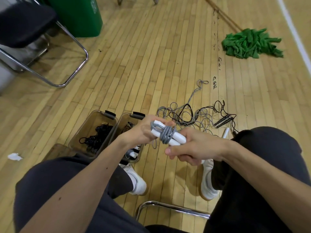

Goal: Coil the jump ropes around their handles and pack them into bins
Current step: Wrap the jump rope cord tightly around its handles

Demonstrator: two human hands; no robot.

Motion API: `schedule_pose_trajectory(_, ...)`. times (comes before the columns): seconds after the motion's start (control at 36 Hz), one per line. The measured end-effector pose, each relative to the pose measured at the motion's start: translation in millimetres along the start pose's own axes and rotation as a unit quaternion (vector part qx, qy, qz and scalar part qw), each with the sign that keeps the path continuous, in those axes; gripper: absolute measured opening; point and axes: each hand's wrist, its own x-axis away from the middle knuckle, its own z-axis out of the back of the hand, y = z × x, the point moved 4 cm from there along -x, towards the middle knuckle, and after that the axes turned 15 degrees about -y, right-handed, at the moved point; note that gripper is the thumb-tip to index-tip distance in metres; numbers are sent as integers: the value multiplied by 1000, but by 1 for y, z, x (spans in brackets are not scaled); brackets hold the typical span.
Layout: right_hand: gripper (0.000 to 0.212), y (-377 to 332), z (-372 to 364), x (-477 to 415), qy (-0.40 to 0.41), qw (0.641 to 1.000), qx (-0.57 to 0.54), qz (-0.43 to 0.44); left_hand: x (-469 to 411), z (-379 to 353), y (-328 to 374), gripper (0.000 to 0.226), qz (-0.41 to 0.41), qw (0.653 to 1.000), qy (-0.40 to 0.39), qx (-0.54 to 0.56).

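Note:
I hold a jump rope with white handles point(178, 137) side by side, its grey cord point(166, 134) coiled tightly round their middle. My left hand point(139, 132) grips the far end of the handles. My right hand point(193, 147) grips the near end, fingers curled. A short grey cord tail hangs below the coil. Under my hands stand two clear bins: the left bin point(94, 115) holds black ropes, the right bin point(124, 118) holds coiled ropes with white handles. A tangle of grey and black loose ropes point(193, 115) lies on the floor beyond.
I sit on a metal-framed chair point(168, 207), knees spread, white shoes on the wooden floor. Another chair point(42, 39) and a green bin point(79, 15) stand at the far left. A green mop point(249, 42) lies far right. A white scrap point(14, 156) lies on the left.

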Motion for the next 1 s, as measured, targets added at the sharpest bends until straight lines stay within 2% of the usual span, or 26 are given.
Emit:
schedule_pose_trajectory(0.11,32,1,10,0,19,1000,-12,4,-2,0,-11,47,14,1000,20,-3)
schedule_pose_trajectory(0.19,33,-2,21,1,39,999,-22,15,-3,1,-16,29,22,999,29,13)
schedule_pose_trajectory(0.31,35,-5,39,1,83,996,-26,21,-10,3,-14,46,8,998,55,39)
schedule_pose_trajectory(0.44,31,-6,51,-1,124,991,-55,22,-20,1,-5,46,12,998,54,35)
schedule_pose_trajectory(0.64,29,2,68,-1,188,977,-103,8,-27,-7,-4,61,26,999,41,25)
schedule_pose_trajectory(0.81,31,13,72,1,191,977,-90,-7,-25,-9,-3,57,29,997,23,-70)
schedule_pose_trajectory(0.89,25,25,77,1,205,975,-87,-25,-20,-7,-1,50,22,994,13,-104)
schedule_pose_trajectory(1.0,20,47,75,-8,221,970,-89,-58,-16,-12,-2,46,18,966,15,-257)
